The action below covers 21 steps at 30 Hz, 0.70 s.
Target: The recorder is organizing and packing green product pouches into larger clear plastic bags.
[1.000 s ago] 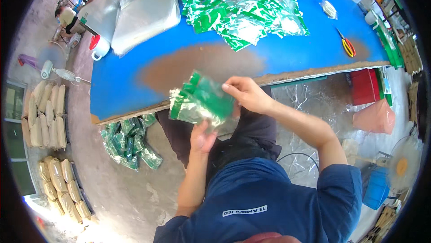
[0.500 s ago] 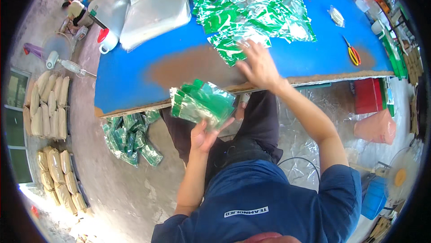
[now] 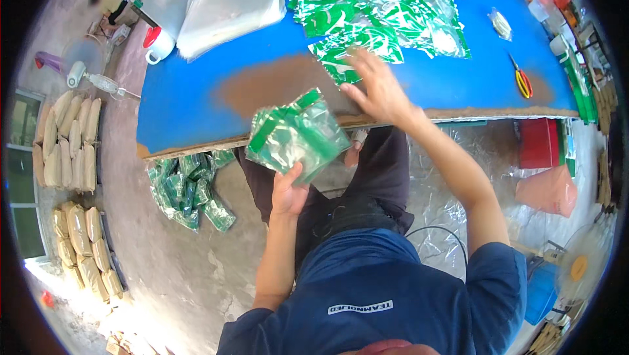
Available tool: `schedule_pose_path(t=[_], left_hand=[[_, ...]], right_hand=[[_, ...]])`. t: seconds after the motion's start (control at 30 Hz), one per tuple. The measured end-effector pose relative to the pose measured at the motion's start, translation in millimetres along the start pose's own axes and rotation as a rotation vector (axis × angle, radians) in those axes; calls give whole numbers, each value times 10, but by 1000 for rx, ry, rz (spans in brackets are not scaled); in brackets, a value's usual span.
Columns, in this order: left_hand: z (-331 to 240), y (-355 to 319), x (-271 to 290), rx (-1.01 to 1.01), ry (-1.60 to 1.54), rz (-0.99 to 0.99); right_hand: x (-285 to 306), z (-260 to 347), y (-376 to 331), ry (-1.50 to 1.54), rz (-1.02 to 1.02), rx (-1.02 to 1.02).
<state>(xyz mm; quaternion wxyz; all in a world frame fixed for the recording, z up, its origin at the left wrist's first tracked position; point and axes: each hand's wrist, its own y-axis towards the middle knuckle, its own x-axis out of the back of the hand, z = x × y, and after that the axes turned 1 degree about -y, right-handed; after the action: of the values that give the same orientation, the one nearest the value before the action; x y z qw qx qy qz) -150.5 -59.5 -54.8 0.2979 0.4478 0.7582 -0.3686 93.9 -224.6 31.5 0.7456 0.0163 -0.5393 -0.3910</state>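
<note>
Both hands work at the near edge of the blue tabletop [image 3: 196, 102]. Left hand [image 3: 289, 192] is clenched on the lower end of a stack of green-and-clear plastic pouches [image 3: 296, 134], holding it up in the air just in front of that near edge, over the person's lap. Right hand [image 3: 380, 93] lies flat with its fingers spread, released, pressing on a single green pouch [image 3: 354, 57] that rests on the tabletop close to the near edge, beside a worn brown patch [image 3: 275, 83] in the blue paint.

Near edge itself is rough and frayed, and the strip of tabletop to the left of the brown patch is bare blue. Below the tabletop, on the concrete floor [image 3: 151, 250] to the left, lies a heap of filled green pouches [image 3: 187, 188]. To the right under the tabletop stands a red box [image 3: 538, 143], with a pink bag [image 3: 549, 190] nearer.

Farther in, toward the far edge, a loose pile of green-and-silver pouches [image 3: 386, 4] spreads across the middle. Yellow-handled scissors [image 3: 522, 79] lie toward the right end. At the far left corner rest a stack of clear plastic sheets [image 3: 229, 4] and a white jug with a red cap [image 3: 157, 37]; what the jug holds cannot be told. Sacks [image 3: 72, 138] are stacked by the wall on the far left.
</note>
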Motion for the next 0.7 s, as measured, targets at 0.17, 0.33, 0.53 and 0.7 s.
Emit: schedule_pose_path(t=[0.17, 0.33, 0.53, 0.7], left_hand=[[-117, -153, 223, -1, -45, 124], [-62, -136, 448, 53, -213, 394], [82, 94, 255, -18, -181, 85], [-38, -94, 316, -46, 5, 75]], right_hand=[[-250, 178, -242, -253, 282, 172], [-234, 863, -421, 825, 18, -394], [-77, 267, 1, 245, 4, -148], [95, -334, -331, -195, 207, 107]])
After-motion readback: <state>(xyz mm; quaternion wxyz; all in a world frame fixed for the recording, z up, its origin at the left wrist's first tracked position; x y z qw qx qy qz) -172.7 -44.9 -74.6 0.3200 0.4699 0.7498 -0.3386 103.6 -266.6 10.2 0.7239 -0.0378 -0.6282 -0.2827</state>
